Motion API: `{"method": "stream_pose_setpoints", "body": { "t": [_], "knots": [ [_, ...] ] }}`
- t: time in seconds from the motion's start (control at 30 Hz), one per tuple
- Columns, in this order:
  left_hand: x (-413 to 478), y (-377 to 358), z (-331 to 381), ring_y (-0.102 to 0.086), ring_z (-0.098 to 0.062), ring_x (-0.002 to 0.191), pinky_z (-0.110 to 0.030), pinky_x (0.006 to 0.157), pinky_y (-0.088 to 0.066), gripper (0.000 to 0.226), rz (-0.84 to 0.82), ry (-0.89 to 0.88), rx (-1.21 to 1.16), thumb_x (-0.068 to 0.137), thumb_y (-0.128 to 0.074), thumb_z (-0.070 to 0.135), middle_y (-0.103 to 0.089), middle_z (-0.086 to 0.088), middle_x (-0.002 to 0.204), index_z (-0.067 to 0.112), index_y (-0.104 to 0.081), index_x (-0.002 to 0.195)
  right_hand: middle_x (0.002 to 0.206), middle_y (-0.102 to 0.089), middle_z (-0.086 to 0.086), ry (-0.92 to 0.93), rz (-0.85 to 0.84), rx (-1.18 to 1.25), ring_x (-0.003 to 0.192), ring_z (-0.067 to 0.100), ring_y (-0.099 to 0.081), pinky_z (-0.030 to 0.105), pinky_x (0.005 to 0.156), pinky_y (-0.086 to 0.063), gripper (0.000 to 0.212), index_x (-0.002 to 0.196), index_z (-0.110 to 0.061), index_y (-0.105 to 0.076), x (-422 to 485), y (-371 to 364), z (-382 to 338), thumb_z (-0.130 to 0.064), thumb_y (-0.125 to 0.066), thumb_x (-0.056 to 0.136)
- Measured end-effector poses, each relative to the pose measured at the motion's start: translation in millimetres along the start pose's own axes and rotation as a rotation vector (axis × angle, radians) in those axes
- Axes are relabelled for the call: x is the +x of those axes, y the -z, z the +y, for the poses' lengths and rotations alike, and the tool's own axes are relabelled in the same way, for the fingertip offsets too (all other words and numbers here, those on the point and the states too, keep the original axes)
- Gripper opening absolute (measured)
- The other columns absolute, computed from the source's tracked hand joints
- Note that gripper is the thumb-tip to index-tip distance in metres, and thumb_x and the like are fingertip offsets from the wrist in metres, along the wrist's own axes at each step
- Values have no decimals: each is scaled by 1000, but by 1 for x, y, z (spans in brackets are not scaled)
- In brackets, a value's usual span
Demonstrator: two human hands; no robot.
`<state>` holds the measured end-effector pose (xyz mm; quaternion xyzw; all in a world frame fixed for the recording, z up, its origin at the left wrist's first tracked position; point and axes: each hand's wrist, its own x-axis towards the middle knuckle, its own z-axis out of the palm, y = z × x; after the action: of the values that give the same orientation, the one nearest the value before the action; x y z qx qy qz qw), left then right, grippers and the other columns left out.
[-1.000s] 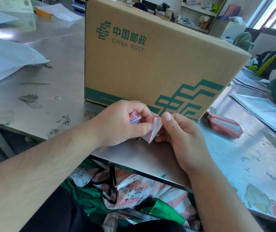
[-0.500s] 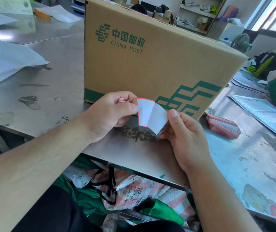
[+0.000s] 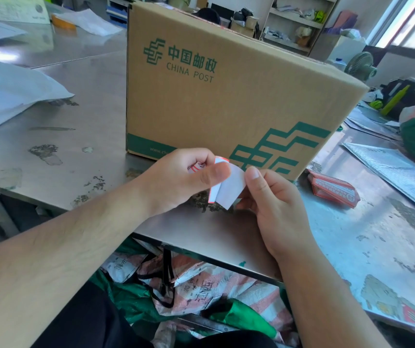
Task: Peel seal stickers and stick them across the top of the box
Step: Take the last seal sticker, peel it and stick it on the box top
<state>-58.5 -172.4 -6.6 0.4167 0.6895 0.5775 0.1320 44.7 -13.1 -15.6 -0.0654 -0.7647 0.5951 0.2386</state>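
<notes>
Pinching a red-edged seal sticker between left hand and right hand, both clenched on it. Behind, resting on steel table: cardboard box printed "CHINA POST" in green.

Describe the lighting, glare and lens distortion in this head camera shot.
Head view: daylight enters from the windows at upper right, which are blown out; bluish glare sheens the steel table on the right and far left; wide-angle distortion bows the cardboard box edges and stretches the forearms; the hands and the sticker are sharp, the far shelves slightly soft.
</notes>
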Motion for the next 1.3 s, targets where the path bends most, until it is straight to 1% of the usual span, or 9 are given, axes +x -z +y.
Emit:
{"method": "stream_pose_setpoints", "body": {
  "t": [0.07,0.13,0.3,0.57,0.8,0.93,1.03,1.2,1.3],
  "knots": [
    [0,1,-1,-39,-16,62,-30,60,-29,64,2,1,17,67,-63,75,-47,-2,66,12,-56,75,79,-70,13,0,-9,-7,75,28,-65,57,78,-54,36,75,-15,-71,-1,0,0,-42,-56,94],
    [0,1,-3,-44,-13,60,-25,57,-33,35,20,16,-4,73,-72,49,-51,5,62,19,-55,69,77,-70,9,0,-4,-13,74,27,-65,57,78,-54,36,74,-16,-70,-1,1,-1,-42,-55,95],
    [1,7,-1,-34,-9,52,-17,45,-28,23,142,86,-262,73,-55,12,-36,8,57,24,-44,57,73,-67,3,-3,34,30,72,25,-63,53,72,-54,33,71,-21,-72,1,0,0,-40,-56,94],
    [4,10,-10,-40,-17,72,-23,49,-32,15,292,124,-300,74,-47,18,-43,6,79,32,-51,77,72,-60,5,-15,84,146,71,24,-55,43,68,-43,34,71,-17,-71,2,8,3,-43,-58,88],
    [2,9,-10,-47,-9,68,-27,61,-37,49,338,91,-217,80,-41,2,-48,3,83,35,-56,112,68,-58,4,-78,138,345,68,19,-55,32,62,-42,34,62,-19,-67,3,8,-2,-25,-55,93],
    [2,8,-12,-49,-15,75,-42,77,-49,57,395,108,-131,70,-38,3,-53,-2,88,43,-57,106,67,-59,2,-61,147,427,66,16,-57,32,63,-42,37,60,-20,-67,3,8,-2,-19,-55,94],
    [3,9,-12,-47,-24,74,-51,83,-50,51,379,124,-203,68,-39,6,-53,-12,82,35,-60,105,66,-53,5,-39,167,400,65,20,-51,34,61,-40,32,58,-20,-64,3,9,-2,-22,-56,89],
    [2,6,-9,-48,-7,59,-30,68,-47,19,356,36,-254,90,-52,27,-52,-2,76,25,-58,108,57,-55,-3,-31,210,363,59,17,-50,34,59,-37,48,55,-24,-66,2,9,-5,-17,-50,100],
    [1,7,-13,-46,-8,62,-29,65,-42,36,350,22,-196,80,-66,43,-51,10,75,31,-58,112,54,-56,-4,-42,231,361,55,16,-49,33,58,-37,57,53,-24,-64,2,8,-6,-13,-44,105]
  ]
}}
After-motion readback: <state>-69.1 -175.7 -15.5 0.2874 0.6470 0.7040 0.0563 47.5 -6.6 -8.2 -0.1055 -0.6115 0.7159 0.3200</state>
